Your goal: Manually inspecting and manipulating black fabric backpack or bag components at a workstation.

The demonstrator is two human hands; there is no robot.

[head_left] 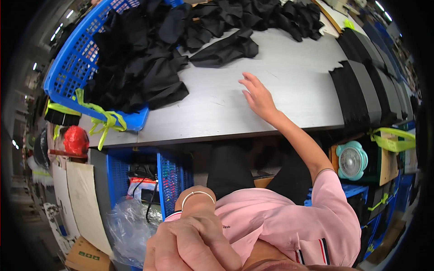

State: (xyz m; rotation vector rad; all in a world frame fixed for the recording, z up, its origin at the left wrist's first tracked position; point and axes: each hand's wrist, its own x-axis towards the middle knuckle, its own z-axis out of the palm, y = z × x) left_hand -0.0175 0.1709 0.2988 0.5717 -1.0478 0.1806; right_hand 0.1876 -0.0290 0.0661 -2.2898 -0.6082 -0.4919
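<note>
Nearest is the left hand (194, 241), raised close to the camera, with a thin bangle (199, 193) at its wrist. Its fingers are bent and lie side by side; their tips are hidden or cut off by the lower edge, so I cannot tell if they hold something. Behind it is the pink shirt (289, 214). Farther, the right hand (258, 95) is over the grey table (208, 104), with nothing in it. Its fingers are a little bent and apart, the thumb also separate; whether they touch the surface I cannot tell. Beyond the fingertips, on the table, lies a black piece (226, 50) of cloth, long, creased and matte, its left end just beside the pile (142, 63). This pile is also black and crumpled, and the separate pieces are hard to make out. It covers much of the blue basket (138, 119), which the view cuts at the top.
</note>
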